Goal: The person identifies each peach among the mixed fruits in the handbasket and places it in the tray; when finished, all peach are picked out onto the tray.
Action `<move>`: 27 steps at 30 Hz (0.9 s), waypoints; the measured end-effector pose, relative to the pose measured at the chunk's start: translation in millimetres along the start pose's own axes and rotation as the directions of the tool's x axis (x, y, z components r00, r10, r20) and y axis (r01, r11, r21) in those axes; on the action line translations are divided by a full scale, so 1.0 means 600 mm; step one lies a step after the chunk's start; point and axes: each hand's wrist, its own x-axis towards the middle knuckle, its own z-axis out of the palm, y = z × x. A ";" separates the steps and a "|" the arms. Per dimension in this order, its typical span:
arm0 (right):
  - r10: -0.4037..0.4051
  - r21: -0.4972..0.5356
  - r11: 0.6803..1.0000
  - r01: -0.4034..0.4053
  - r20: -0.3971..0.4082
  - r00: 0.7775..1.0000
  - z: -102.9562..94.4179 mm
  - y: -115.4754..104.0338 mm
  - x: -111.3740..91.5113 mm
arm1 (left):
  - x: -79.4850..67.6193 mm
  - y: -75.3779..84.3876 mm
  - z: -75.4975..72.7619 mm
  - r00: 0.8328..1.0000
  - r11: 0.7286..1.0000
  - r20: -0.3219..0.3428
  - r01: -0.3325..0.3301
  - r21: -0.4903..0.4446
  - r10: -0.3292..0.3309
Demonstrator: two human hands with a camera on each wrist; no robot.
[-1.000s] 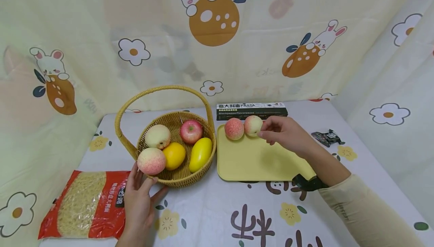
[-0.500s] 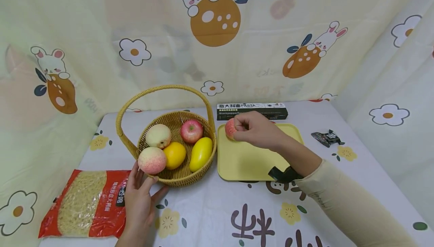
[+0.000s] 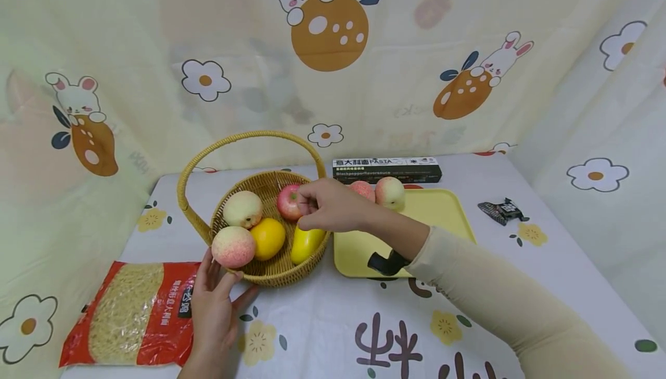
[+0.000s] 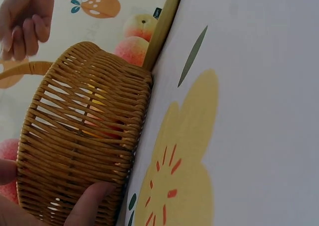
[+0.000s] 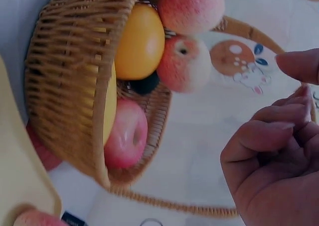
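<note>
In the head view, my left hand (image 3: 215,309) holds the front left side of the wicker basket (image 3: 281,278). Its thumb lies against the outer wall in the left wrist view, and some fingers are hidden. The basket carries two pale pink peaches (image 3: 233,247), an orange (image 3: 267,239), a yellow mango (image 3: 307,246) and a red apple (image 3: 288,203). Over the basket's right side hovers my right hand (image 3: 335,205), its fingers loosely curled around nothing. The right wrist view shows this hand (image 5: 279,161) apart from the fruit, with a gap between thumb and fingers.
Right of the basket lies a yellow tray (image 3: 437,217), with two more peaches (image 3: 390,193) at its back. Behind it is a pasta box (image 3: 387,170). A red pasta bag (image 3: 130,312) lies at left, and a small black packet (image 3: 502,211) at far right. The basket handle arches upward.
My right hand has moved left from the tray's peaches to over the basket, near the apple and mango. My left hand and the basket stay in place.
</note>
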 end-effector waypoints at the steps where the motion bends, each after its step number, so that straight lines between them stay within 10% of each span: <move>1: -0.006 0.001 1.000 0.006 0.013 1.000 0.005 -0.001 0.005 | 0.000 0.000 0.000 1.000 1.000 0.000 -0.001 0.001 0.001; 27: 0.135 -0.040 0.990 -0.132 0.070 0.988 0.060 -0.026 0.134 | 0.000 0.006 0.000 1.000 1.000 -0.002 0.017 0.008 -0.017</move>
